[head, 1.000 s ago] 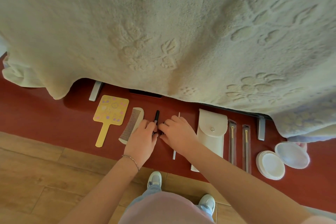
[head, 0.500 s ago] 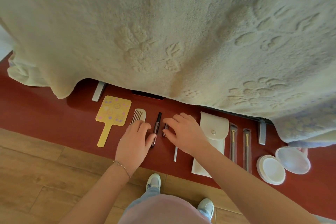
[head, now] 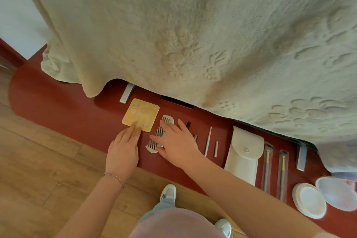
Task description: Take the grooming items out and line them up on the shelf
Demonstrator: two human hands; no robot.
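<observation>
A row of grooming items lies on the red shelf. The yellow hand mirror is at the left; my left hand lies flat over its handle, fingers on the lower edge. Beside it the white comb lies under the fingers of my right hand, which rests flat on it. A black pencil shows past my right fingers. Further right lie a thin pink stick, a small cap, the white pouch, two wrapped brushes and an open round compact.
A cream fleece blanket hangs over the back of the shelf and hides its rear. Grey metal brackets stand on the shelf. Wooden floor lies in front, with my shoes near the shelf edge.
Both hands have moved left: the left from the black pencil to the mirror handle, the right from the pencil and stick onto the comb. The view shifted left too.
</observation>
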